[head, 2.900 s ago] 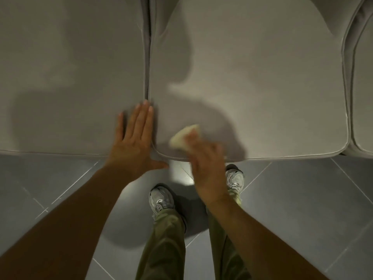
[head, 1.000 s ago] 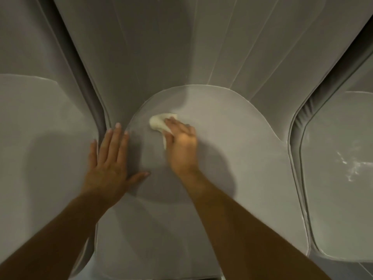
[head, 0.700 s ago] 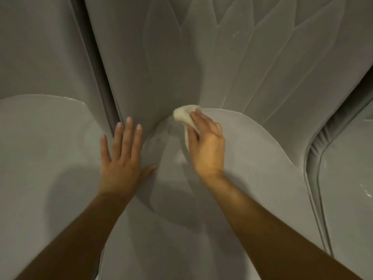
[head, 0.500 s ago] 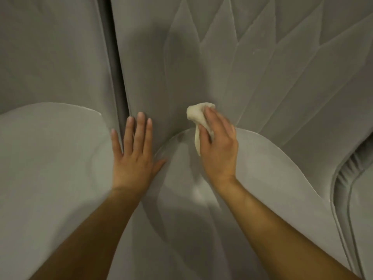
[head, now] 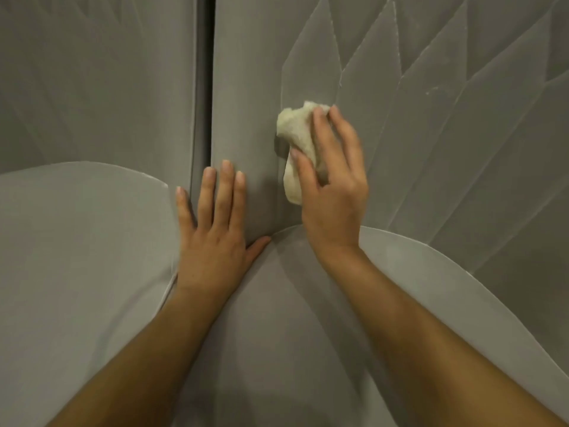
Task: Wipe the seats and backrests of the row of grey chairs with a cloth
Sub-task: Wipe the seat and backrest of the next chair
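**Backrest wipe, low on the panel**

Right hand (head: pixel 334 192) holds the cloth (head: pixel 295 134) against the backrest (head: pixel 431 149). Its fingers (head: pixel 345 131) are curled over the wad, and the thumb pinches the lower tail from the left. Pale cloth bulges past the fingertips, up and to the left. The contact point is low on the panel, just above the rounded rear edge of the seat (head: pixel 308 334), which lies under the wrist.

Left hand (head: pixel 212 241) is flat, fingers (head: pixel 224 192) straight and loosely together, thumb out to the right. They straddle the dark gap (head: pixel 204 87) between chairs: the little finger is left of it, the others are on the backrest. The hand holds nothing and looks like a brace.

Left of the left fingers are the next seat (head: pixel 77 257) and its back, plain grey. Above and right of the right fingers, stitched seams fan up the panel. A few pale flecks sit near one seam, too small to identify.

Step, by my reading: this chair's backrest, worked from its lower left corner. Most of the panel above and right of the cloth looks yet to be covered. How much of the row is done cannot be told here.

The next move calls for steady pressure through the fingers, with strokes carried up and right along the seams. The tail should be kept pinched so the wad doesn't unroll. The left hand may need to shift as the reach goes higher.
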The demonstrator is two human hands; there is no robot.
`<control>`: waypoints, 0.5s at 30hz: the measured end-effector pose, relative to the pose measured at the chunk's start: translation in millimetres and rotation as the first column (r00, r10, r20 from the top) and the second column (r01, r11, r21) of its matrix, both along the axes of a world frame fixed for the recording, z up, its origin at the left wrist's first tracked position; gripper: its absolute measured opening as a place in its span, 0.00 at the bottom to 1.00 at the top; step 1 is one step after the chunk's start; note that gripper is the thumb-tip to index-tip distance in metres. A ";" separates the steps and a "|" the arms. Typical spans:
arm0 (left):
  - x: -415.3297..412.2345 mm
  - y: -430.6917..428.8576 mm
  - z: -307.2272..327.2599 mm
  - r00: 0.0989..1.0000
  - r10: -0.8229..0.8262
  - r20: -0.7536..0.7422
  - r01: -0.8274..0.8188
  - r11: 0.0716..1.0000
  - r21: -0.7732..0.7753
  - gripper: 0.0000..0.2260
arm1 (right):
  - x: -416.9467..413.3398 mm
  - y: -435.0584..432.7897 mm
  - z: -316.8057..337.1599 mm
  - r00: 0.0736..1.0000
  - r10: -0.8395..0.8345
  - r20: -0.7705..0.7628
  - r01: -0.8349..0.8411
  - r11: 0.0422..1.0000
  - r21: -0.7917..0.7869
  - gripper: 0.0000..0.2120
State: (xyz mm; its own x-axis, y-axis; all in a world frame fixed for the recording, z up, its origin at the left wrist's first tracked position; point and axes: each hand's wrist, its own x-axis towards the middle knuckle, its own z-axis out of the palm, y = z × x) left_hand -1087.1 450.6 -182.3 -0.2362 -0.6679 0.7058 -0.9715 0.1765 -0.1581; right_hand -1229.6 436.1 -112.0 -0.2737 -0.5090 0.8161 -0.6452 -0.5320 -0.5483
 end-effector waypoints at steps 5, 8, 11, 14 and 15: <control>0.8 -0.3 -1.9 0.999 0.029 0.039 -0.027 0.999 -0.039 0.48 | 5.8 -11.9 -6.4 0.995 0.013 -0.102 -0.021 0.997 -0.081 0.19; 1.4 -2.1 -3.7 0.997 0.038 0.060 -0.033 0.997 -0.075 0.48 | 5.5 2.9 -39.2 0.951 -0.020 -0.310 0.001 0.998 -0.063 0.17; 1.6 -1.4 -3.4 0.998 0.040 0.056 -0.035 0.995 -0.096 0.47 | -1.6 14.8 -50.4 0.950 0.100 -0.296 -0.081 0.994 0.075 0.17; 1.4 -0.3 -2.7 0.999 0.026 0.034 -0.022 0.995 -0.094 0.46 | -4.8 14.2 -27.3 0.979 0.136 -0.154 -0.123 0.988 0.089 0.17; 1.6 -0.4 -2.7 0.999 0.025 0.028 -0.023 0.996 -0.089 0.47 | -5.0 9.4 -13.3 0.990 0.112 -0.091 -0.107 0.993 0.057 0.17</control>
State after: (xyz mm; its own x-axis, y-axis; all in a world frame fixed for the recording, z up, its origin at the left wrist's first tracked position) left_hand -1085.5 450.2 -185.0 -0.2422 -0.6089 0.7553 -0.9701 0.1370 -0.2006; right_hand -1234.6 445.5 -125.3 -0.1375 -0.5738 0.8074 -0.6345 -0.5749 -0.5167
